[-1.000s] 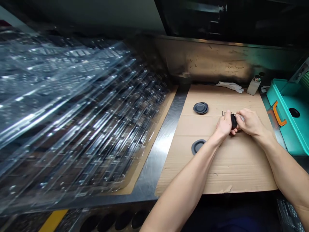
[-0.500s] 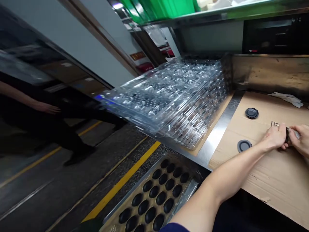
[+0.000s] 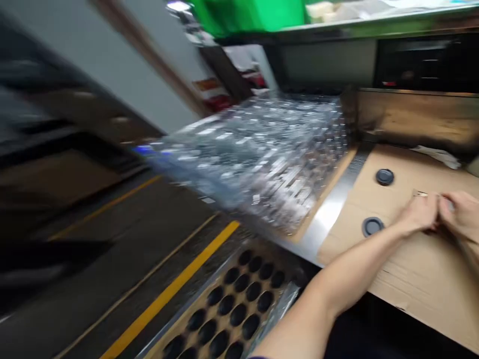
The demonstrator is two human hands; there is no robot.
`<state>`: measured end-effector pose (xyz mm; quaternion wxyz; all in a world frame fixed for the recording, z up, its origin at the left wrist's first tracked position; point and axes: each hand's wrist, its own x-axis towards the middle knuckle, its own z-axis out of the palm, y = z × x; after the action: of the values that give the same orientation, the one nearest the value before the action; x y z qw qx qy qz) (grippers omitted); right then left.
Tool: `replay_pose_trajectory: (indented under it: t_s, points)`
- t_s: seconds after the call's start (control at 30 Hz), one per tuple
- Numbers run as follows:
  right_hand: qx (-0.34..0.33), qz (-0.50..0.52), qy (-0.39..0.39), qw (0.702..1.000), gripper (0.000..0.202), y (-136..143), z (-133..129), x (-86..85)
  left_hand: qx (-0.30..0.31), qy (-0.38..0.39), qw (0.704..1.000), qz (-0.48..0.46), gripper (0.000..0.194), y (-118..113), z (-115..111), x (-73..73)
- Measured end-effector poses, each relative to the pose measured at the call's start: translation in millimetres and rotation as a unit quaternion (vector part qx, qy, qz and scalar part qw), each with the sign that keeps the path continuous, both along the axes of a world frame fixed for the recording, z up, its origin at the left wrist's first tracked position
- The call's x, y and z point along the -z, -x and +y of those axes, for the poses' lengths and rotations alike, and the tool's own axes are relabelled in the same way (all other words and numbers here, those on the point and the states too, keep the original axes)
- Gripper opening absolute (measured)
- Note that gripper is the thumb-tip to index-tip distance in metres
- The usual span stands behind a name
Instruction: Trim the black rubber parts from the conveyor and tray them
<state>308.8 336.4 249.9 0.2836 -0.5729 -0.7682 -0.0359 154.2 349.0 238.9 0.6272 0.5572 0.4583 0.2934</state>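
Note:
Over the cardboard sheet at the right, my left hand is closed, with its fingers pressed up against my right hand. Both hands are curled round something small that they almost wholly cover, and motion blur adds to this. Left of my hands lies a round dark grey part flat on the cardboard. A second round dark part lies farther back on the same sheet.
A tall stack of clear plastic trays stands left of the cardboard. Below it, a tray with rows of round black pieces sits low beside my left arm. A white glove-like cloth lies at the back. A shelf edge runs above.
The view has shifted slightly and is more blurred. The person walking at the left has gone out of view. My hands remain together, and the dark piece between them is now less visible.

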Motion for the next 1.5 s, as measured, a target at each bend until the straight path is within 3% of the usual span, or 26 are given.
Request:
replay_pose_trajectory:
  t_s: [0.1, 0.4, 0.5, 0.63, 0.77, 1.0, 1.17, 1.3, 1.4, 1.5]
  points:
    - [0.002, -0.045, 0.053, 0.998, 0.031, 9, -3, -1.7, -0.034, 0.019, 0.999, -0.018, 0.064, 1, -2, 3.8]
    - [0.036, -0.058, 0.083, 0.994, 0.029, 9, -12, 2.1, -0.049, -0.011, 0.998, -0.023, 0.065, 1, -9, 5.2]
    - [0.038, -0.008, 0.059, 0.998, 0.029, 6, -12, 1.2, -0.061, 0.083, 0.991, -0.086, 0.064, 5, -4, 1.1]
    - [0.087, 0.069, -0.024, 0.994, 0.032, -3, -6, 1.6, -0.05, 0.242, 0.946, -0.209, 0.065, 14, 4, -9.4]
    - [0.121, 0.1, -0.014, 0.987, 0.029, -10, -2, 4.7, -0.077, 0.293, 0.924, -0.233, 0.065, 19, 8, -15.3]
    - [0.076, 0.141, 0.008, 0.987, 0.028, -1, -5, 0.6, -0.065, 0.292, 0.925, -0.232, 0.069, 20, 6, -17.8]
    - [0.014, 0.106, 0.034, 0.994, 0.027, 17, -9, 2.5, -0.064, 0.216, 0.957, -0.182, 0.062, 11, -2, -9.0]
    - [0.025, 0.014, 0.079, 0.996, 0.027, 21, -13, 0.7, -0.103, 0.146, 0.973, -0.149, 0.057, 3, -8, 0.2]
    - [0.026, 0.008, 0.115, 0.993, 0.025, 15, -16, -8.9, -0.093, 0.154, 0.97, -0.162, 0.06, 6, -7, -0.2]
    - [0.067, 0.049, 0.093, 0.992, 0.026, 3, -17, -18.4, -0.059, 0.181, 0.961, -0.199, 0.064, 14, -4, -5.4]
